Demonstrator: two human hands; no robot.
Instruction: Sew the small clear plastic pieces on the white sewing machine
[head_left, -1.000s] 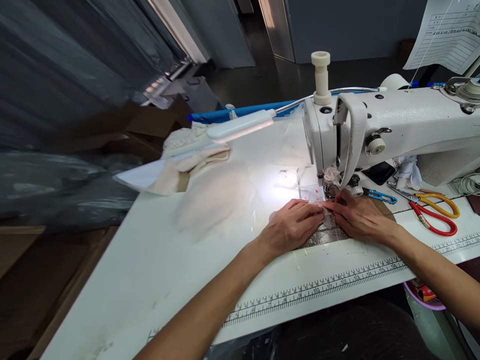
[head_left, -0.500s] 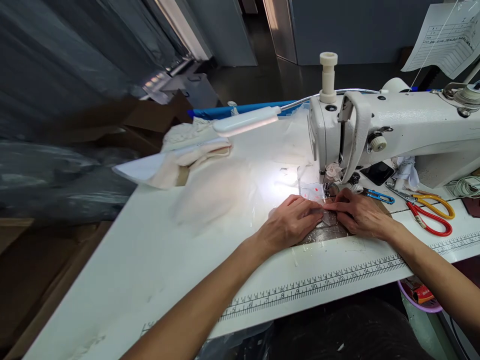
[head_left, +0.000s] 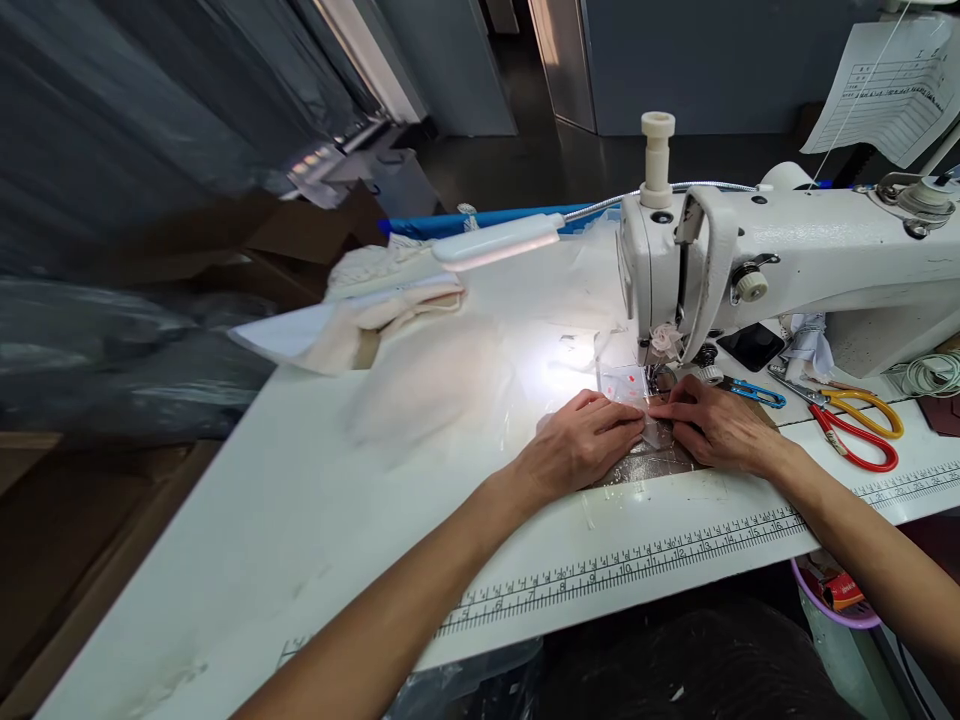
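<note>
A thin sheer white fabric (head_left: 442, 390) lies over the table, its edge running to the needle area of a white sewing machine (head_left: 817, 230). My left hand (head_left: 586, 440) presses down on this fabric just left of the presser foot (head_left: 654, 380), fingers together. Close to its fingertips, my right hand (head_left: 716, 425) pinches the same fabric in front of the foot, thumb and index finger meeting. The small piece between the hands is see-through, and its edges are hard to make out. Under it shows the shiny metallic-looking bed cover (head_left: 649, 467).
Right of the machine's needle lie a blue thread snipper (head_left: 754, 392), red-and-yellow-handled scissors (head_left: 859, 430) and a dark phone (head_left: 750, 345). A white lamp (head_left: 499, 243) reaches over the table. Folded cream cloth (head_left: 405, 305) lies far left. A printed ruler (head_left: 637, 575) follows the front edge.
The view has shifted very slightly. Both hands stay in nearly the same place on the fabric, with no clear change in their hold.
</note>
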